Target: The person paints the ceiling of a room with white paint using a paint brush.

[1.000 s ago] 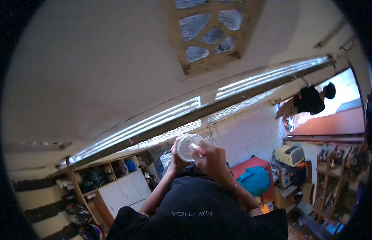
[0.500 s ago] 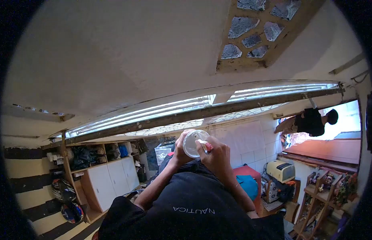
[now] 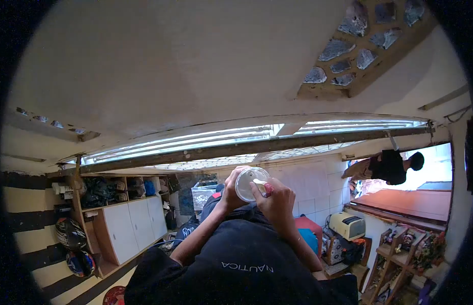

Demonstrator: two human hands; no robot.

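A round, whitish, translucent tub or lid [image 3: 245, 189] is held up in front of my chest. Wrapped round its left edge is my left hand [image 3: 229, 191]. My right hand [image 3: 277, 201] is closed on a small red and white object [image 3: 267, 188], whose pale end lies against the face of the round piece. What this small object is cannot be made out. The fingertips of my left hand are partly hidden behind the round piece.
White cabinets [image 3: 136, 223] and helmets [image 3: 80, 263] are at the left. At the right are a yellowish appliance [image 3: 347, 226], a wooden shelf [image 3: 399, 256] with figurines, and a person [image 3: 390, 166] near a bright opening.
The view has shifted slightly, so the room's contents appear displaced. Both hands keep their holds, and the pale end of the small object shows more clearly.
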